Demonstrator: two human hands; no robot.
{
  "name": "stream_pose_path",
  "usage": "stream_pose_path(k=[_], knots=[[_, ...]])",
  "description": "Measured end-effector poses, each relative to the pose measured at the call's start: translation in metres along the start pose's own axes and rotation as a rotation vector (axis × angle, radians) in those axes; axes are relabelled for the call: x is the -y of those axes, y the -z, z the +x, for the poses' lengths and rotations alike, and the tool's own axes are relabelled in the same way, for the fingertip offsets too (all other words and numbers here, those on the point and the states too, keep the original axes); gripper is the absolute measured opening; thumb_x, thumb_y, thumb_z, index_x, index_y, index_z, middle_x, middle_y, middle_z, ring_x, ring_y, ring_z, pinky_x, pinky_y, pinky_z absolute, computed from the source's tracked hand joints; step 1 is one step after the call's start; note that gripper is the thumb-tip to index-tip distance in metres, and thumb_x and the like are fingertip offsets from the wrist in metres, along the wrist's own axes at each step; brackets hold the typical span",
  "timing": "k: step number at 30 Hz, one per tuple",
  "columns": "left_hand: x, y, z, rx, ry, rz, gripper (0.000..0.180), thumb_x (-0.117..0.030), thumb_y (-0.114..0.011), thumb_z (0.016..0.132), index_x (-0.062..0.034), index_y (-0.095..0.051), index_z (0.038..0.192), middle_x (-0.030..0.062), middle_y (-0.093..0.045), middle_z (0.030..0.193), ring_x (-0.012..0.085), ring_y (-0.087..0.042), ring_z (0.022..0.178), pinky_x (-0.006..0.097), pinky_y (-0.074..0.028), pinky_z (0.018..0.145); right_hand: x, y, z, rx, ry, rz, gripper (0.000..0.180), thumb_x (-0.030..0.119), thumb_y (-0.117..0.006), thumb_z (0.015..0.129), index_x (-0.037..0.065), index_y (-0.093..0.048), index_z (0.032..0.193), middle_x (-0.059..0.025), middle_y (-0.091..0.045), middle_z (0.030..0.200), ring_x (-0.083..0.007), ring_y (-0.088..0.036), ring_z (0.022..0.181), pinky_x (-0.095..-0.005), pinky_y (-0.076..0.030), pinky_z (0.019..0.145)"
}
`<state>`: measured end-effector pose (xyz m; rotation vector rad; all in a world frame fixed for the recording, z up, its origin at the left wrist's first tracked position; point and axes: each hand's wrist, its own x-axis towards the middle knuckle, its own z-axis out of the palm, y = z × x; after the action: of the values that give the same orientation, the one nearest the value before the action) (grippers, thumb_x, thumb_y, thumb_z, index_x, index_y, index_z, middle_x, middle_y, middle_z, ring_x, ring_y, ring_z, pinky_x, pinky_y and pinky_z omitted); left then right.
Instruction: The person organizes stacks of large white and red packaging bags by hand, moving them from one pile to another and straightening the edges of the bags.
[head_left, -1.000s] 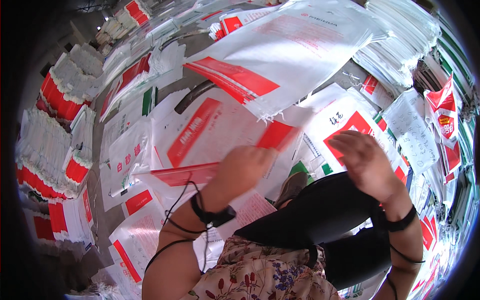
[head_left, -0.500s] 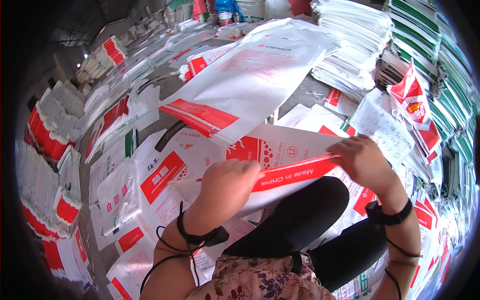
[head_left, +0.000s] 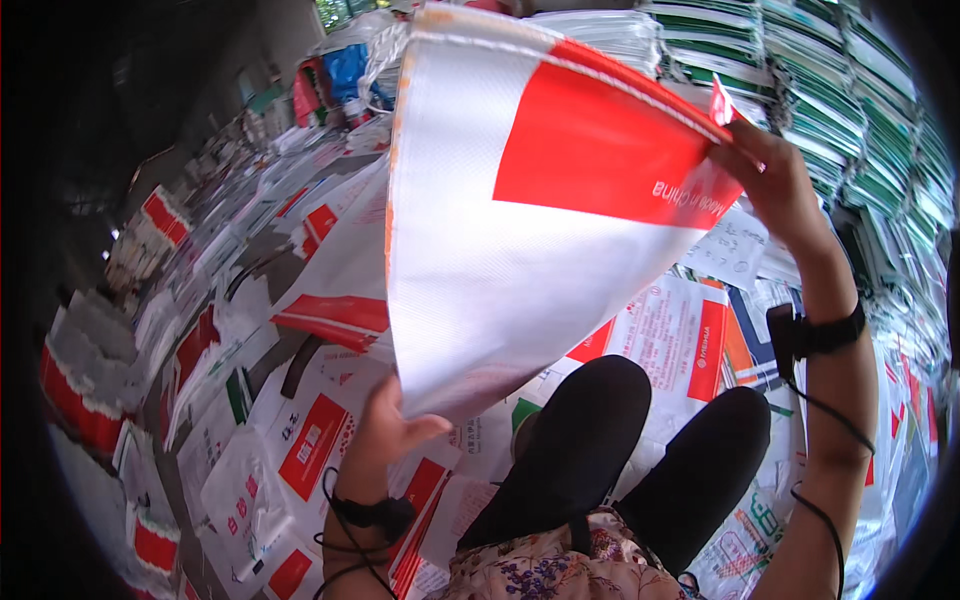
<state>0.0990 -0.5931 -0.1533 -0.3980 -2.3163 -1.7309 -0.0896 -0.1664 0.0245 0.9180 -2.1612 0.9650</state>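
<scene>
A white woven plastic sack (head_left: pixel 470 230) with a red printed band and a stitched end spreads out in front of me, tilted up. My right hand (head_left: pixel 770 185) is closed on its red corner at the upper right. Below the sack's lower left corner, my left hand (head_left: pixel 392 428) has its thumb stretched out, apart from the fingers. Its fingertips are at the sack's edge and partly hidden. Another white sack with a red end band (head_left: pixel 335 315) lies behind the raised one, mostly covered by it.
Tall stacks of green and white folded sacks (head_left: pixel 850 90) stand at the right. Red and white bundles (head_left: pixel 85 400) line the left side. Flat printed sacks (head_left: pixel 320 445) cover the floor around my bent knees (head_left: pixel 590 420). A blue bag (head_left: pixel 347 72) sits at the back.
The sack has swung up and opened out broadside. My right hand has risen with its corner. My left hand has come off the red band and moved lower left. The view has shifted.
</scene>
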Motion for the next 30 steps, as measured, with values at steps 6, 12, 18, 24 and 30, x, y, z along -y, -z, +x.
stream_pose_path(k=[6,12,18,24,30], knots=[[0.086,-0.041,0.038,0.063,0.309,0.243,0.041,-0.028,-0.079,0.083,0.0045,-0.069,0.107,0.0159,-0.073,0.092,0.0232,-0.07,0.083,0.037,-0.054,0.075,-0.034,0.051,-0.001,-0.175,-0.115,-0.098,0.025,0.022,-0.059,0.101,0.001,-0.065,0.113,-0.0058,-0.069,0.096,-0.0091,-0.062,0.084,-0.026,-0.051,0.078],[0.092,-0.084,0.151,-0.182,0.126,0.619,0.031,-0.028,-0.076,0.085,0.0007,-0.068,0.095,0.0238,-0.067,0.081,0.0401,-0.064,0.072,0.043,-0.05,0.066,-0.124,0.134,-0.07,-0.424,-0.361,-0.15,0.025,0.024,-0.061,0.099,0.007,-0.066,0.117,0.0003,-0.067,0.09,-0.0074,-0.061,0.079,-0.0243,-0.049,0.071],[0.005,-0.108,0.229,-0.162,-0.229,0.869,0.028,-0.024,-0.077,0.083,0.0017,-0.066,0.089,0.0208,-0.065,0.079,0.0423,-0.061,0.071,0.043,-0.048,0.063,-0.227,0.135,-0.228,-0.569,-0.717,0.139,0.032,0.027,-0.061,0.099,0.002,-0.064,0.118,-0.0013,-0.066,0.095,-0.0078,-0.059,0.082,-0.025,-0.047,0.073],[0.024,-0.157,0.246,0.273,-0.125,0.88,0.032,-0.025,-0.073,0.083,-0.0042,-0.066,0.105,0.0167,-0.069,0.1,0.0374,-0.065,0.092,0.044,-0.051,0.08,-0.262,0.073,-0.388,-0.666,-0.994,0.411,0.035,0.029,-0.059,0.1,0.002,-0.061,0.124,-0.0022,-0.067,0.104,-0.0107,-0.061,0.093,-0.0263,-0.048,0.084],[0.119,-0.168,0.259,0.509,0.203,1.07,0.025,-0.024,-0.071,0.083,-0.0069,-0.072,0.101,0.019,-0.07,0.096,0.0373,-0.067,0.092,0.045,-0.052,0.081,-0.32,-0.017,-0.517,-0.267,-1.406,0.045,0.024,0.021,-0.061,0.095,0.005,-0.065,0.113,-0.001,-0.067,0.099,-0.0128,-0.061,0.094,-0.0336,-0.049,0.082]])
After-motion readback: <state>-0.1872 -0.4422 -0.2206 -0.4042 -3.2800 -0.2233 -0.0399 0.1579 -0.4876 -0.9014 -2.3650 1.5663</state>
